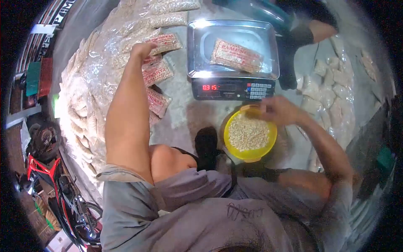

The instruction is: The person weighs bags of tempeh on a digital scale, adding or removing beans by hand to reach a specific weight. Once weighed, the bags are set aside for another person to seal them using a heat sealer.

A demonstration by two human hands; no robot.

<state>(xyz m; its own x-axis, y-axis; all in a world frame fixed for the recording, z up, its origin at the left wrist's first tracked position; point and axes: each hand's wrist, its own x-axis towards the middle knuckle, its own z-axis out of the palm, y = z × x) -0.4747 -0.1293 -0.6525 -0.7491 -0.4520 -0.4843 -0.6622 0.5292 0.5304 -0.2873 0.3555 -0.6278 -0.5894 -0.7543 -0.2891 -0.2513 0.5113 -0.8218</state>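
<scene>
My left hand reaches out over the printed packets at the left of the scale; its fingers touch or hover over one, and their grip is unclear. Blurred by motion, my right hand is above the right rim of a yellow bowl holding pale pieces. A packet with red print lies on the steel tray of a digital scale, whose red display reads 0.315.
Many filled clear packets are heaped along the left. More pale packets lie on plastic at the right. Another person's arm is beyond the scale's right side. A red motorcycle stands at the lower left.
</scene>
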